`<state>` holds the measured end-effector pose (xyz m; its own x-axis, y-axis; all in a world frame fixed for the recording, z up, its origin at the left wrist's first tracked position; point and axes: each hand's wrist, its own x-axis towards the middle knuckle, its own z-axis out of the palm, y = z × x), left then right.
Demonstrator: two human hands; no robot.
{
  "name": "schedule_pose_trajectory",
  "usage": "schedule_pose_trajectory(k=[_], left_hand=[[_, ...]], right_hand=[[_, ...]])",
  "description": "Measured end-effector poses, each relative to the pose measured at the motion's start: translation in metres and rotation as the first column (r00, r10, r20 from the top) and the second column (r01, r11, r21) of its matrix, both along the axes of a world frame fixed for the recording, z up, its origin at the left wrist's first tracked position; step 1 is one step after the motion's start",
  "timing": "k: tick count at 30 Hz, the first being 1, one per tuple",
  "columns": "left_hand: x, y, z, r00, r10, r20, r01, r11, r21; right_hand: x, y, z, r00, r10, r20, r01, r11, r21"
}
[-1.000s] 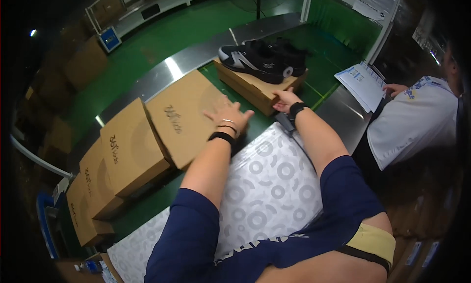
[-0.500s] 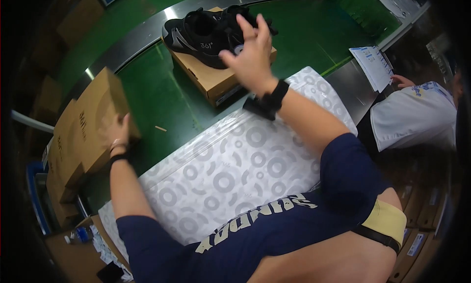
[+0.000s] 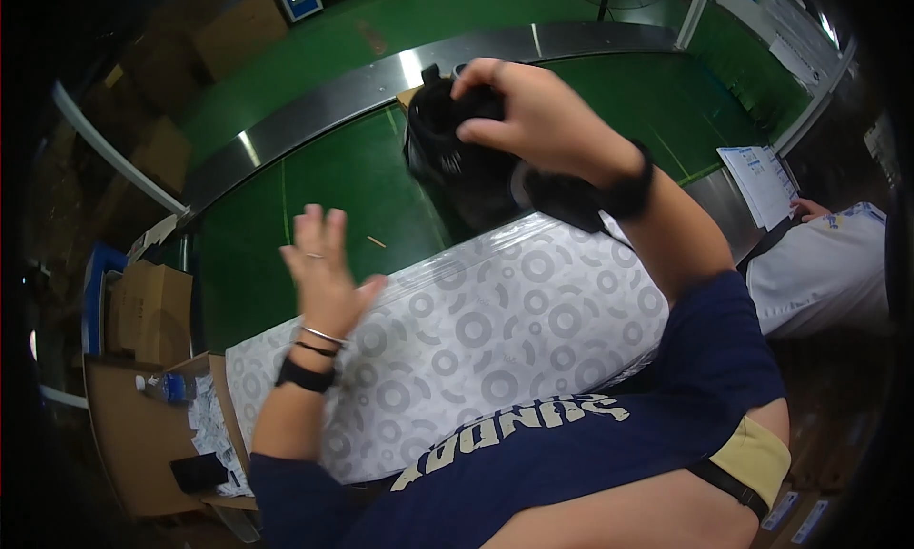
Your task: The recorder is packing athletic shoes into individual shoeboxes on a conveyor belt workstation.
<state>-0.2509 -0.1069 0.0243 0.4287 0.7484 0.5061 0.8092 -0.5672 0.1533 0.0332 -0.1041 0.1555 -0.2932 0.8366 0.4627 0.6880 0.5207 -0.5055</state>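
— What is the right hand (image 3: 543,120) doing near the top centre of the frame?

— It is gripping a black shoe (image 3: 466,163), fingers curled over the top, lifting it above the green belt (image 3: 314,187), probably to bring it clear of the box edge (image 3: 411,94) peeking out behind.

— And the left hand (image 3: 324,263)?

— It is hovering open, fingers spread, holding nothing, over the stack of patterned paper (image 3: 495,339) at centre left, seemingly ready to take a sheet.
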Motion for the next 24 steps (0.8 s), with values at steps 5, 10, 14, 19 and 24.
schedule_pose_trajectory(k=[5, 10, 14, 19, 24], left_hand=[[0.036, -0.057, -0.023, 0.474, -0.139, 0.870, 0.534, 0.831, -0.158], [0.026, -0.114, -0.010, 0.217, 0.452, 0.865, 0.868, 0.315, -0.383], [-0.085, -0.148, -0.019, 0.546, 0.613, 0.571, 0.114, 0.620, -0.776], [-0.173, -0.204, -0.074, 0.168, 0.880, -0.444, -0.982, 0.108, -0.158], [-0.171, -0.216, -0.079, 0.211, 0.829, -0.517, -0.968, 0.103, -0.230]], right_hand=[[-0.016, -0.088, 0.010, 0.472, 0.405, -0.783, -0.625, 0.780, 0.026], [-0.054, -0.058, -0.061, 0.545, 0.149, -0.825, -0.360, 0.930, -0.070], [-0.068, -0.027, -0.135, 0.523, -0.238, -0.818, -0.312, 0.840, -0.444], [-0.082, -0.019, -0.173, 0.741, -0.310, -0.596, -0.194, 0.750, -0.632], [-0.082, -0.025, -0.171, 0.739, -0.308, -0.599, -0.244, 0.706, -0.665]])
